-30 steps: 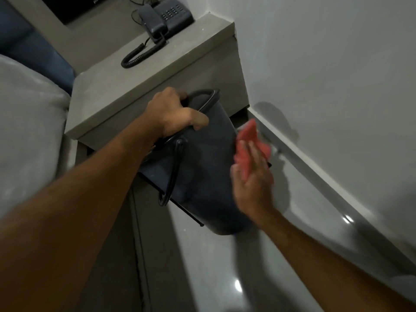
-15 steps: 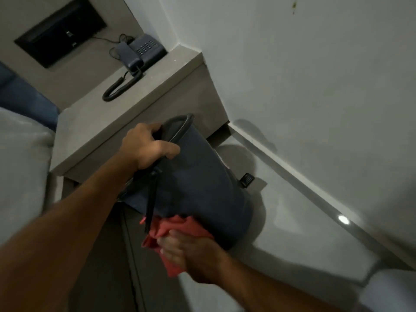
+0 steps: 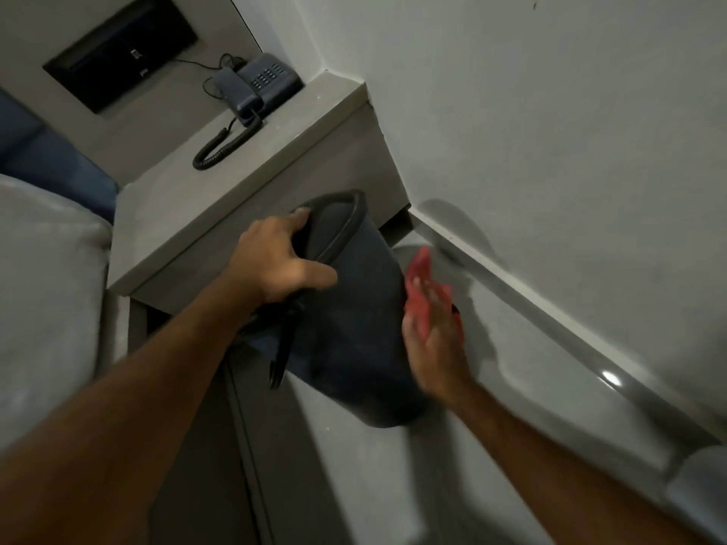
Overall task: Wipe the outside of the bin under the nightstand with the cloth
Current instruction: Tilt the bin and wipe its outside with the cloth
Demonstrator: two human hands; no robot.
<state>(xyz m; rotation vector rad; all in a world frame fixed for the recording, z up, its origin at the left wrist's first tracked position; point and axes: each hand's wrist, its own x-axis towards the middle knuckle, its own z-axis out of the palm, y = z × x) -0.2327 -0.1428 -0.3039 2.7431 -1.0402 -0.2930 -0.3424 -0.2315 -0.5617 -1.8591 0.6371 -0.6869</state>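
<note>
We hold the dark bin (image 3: 354, 320) tilted and lifted in front of the nightstand (image 3: 251, 198), its base toward us and its rim toward the surface edge. Our left hand (image 3: 275, 265) is clamped on the rim, thumb along the outer wall. Our right hand (image 3: 429, 328), fingers spread flat, presses the red cloth (image 3: 419, 281) against the wall-side flank of the bin; motion blur hides how the cloth is pinned. Half a second ago the cloth was bunched at the bin's lower near side; it has since swept back up the far flank, where it was a second ago. We judge this a repeated stroke, so wiping is well under way. A telephone (image 3: 255, 84) sits at the back of the nightstand.
</note>
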